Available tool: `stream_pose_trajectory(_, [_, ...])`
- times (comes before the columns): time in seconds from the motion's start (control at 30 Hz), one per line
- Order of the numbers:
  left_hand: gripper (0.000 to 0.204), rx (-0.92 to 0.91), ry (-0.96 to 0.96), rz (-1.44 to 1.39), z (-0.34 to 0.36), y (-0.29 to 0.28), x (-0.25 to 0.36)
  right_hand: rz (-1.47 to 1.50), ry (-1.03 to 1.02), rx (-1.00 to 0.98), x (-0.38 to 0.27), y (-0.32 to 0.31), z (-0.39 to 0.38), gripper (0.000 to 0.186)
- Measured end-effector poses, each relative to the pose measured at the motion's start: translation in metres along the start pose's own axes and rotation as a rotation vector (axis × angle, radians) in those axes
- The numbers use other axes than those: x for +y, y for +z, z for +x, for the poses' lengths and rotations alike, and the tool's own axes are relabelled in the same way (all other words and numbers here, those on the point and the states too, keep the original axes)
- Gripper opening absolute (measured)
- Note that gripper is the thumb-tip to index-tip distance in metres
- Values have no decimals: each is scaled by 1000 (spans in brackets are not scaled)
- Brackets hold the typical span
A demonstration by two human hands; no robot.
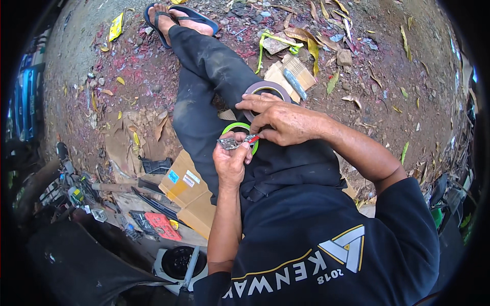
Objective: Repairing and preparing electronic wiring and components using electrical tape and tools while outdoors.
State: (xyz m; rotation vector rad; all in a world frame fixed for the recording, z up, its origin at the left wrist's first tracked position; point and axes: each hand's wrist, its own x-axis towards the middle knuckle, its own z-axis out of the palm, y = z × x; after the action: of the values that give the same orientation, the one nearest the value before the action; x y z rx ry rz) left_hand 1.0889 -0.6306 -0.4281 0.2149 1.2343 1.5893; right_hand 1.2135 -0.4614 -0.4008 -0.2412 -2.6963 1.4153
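Over my lap, my left hand [233,161] is closed around a small silver metal tool [229,144] with a red part [253,138]. Its exact kind is too small to make out. My right hand [288,122] reaches in from the right, its thumb and forefinger pinched at the red end. The other right fingers stretch over a mauve ring [253,90], which looks like a roll of tape and rests on my leg. A bright green ring [235,125], also like a tape roll, lies just behind the left hand and is partly hidden by it.
Flattened cardboard [190,179] and a red case [163,226] lie left of my legs. A white container with a black bowl-like inside [178,260] stands at the lower left. Beyond my knees are a cardboard scrap [301,71], a greyish tube [294,83] and a lime strap [261,48].
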Motion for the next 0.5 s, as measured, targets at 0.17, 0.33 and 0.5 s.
stream_pose_trajectory(0.17, [41,-1,-77,37,2,0,3,20,43,62,-8,-10,-2,27])
stream_pose_trajectory(0.33, [61,138,-109,151,-1,3,6,393,396,611,41,-33,-42,30])
stream_pose_trajectory(0.5, [80,88,-93,111,-2,-5,7,139,939,583,165,21,-93,38])
